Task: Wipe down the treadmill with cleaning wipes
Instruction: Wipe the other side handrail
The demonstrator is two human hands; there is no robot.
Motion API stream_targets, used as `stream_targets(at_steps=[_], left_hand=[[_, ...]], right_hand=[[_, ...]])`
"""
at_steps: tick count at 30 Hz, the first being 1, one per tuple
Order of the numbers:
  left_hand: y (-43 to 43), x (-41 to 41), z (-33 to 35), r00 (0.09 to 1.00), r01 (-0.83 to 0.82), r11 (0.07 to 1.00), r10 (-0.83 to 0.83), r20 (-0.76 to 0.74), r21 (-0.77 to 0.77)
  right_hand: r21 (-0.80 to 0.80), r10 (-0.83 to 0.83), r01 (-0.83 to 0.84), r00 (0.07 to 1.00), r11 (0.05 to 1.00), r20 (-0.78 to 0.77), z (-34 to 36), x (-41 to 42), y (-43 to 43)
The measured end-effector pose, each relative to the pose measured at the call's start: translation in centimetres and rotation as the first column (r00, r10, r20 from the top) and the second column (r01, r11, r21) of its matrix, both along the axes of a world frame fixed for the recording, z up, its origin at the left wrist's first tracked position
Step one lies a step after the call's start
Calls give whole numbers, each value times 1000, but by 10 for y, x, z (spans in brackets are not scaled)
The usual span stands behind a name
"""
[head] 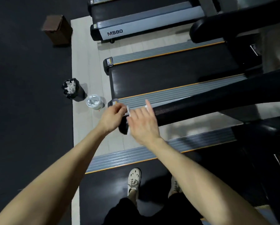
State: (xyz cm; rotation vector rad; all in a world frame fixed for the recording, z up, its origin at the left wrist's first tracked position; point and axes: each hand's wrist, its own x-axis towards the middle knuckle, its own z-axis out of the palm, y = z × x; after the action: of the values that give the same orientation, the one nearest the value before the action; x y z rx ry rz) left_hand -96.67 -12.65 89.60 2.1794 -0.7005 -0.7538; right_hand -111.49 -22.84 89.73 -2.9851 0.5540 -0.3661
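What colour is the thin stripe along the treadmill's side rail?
Orange: the stripe shows best in the head view.

Treadmill belt [168, 75], centre: matt black rubber, smooth. Side rail [176, 93]: ribbed grey, dull sheen, orange edge strip; metal or plastic, cannot tell. Handrail [201, 108], right of centre: black, fine grainy texture. Wipe [128, 111]: thin white sheet, blurred. Tub [94, 102], left of centre: white plastic, shiny crinkled film on top. Bin [78, 93]: glossy black plastic liner, crumpled white sheets inside. Box [57, 29], upper left: brown cardboard, matt. Floor strip [84, 62]: pale, matt. Far treadmill panel [136, 30], top: glossy silver-grey.
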Motion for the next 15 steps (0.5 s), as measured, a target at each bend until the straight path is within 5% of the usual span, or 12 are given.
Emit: stream_targets(at_steps=[3, 5, 8, 11, 15], left_hand=[[38, 16, 2, 991, 132, 990, -133, 18, 56], [47, 20, 0, 984, 176, 984, -175, -39, 21], [52, 24, -9, 974, 227, 974, -228, -15, -21], [58, 27, -18, 973, 222, 973, -225, -46, -62], [59, 31, -22, 968, 232, 970, -238, -82, -71]], right_hand=[[-75, 174, -171, 984, 982, 36, -5, 6, -2], [-181, 165, -146, 981, 973, 97, -8, -16, -45], [-146, -152, 178, 973, 973, 176, -4, -55, -96], [-107, -403, 436, 884, 894, 237, -9, -25, -50], [-101, -8, 17, 996, 995, 86, -17, 22, 36]])
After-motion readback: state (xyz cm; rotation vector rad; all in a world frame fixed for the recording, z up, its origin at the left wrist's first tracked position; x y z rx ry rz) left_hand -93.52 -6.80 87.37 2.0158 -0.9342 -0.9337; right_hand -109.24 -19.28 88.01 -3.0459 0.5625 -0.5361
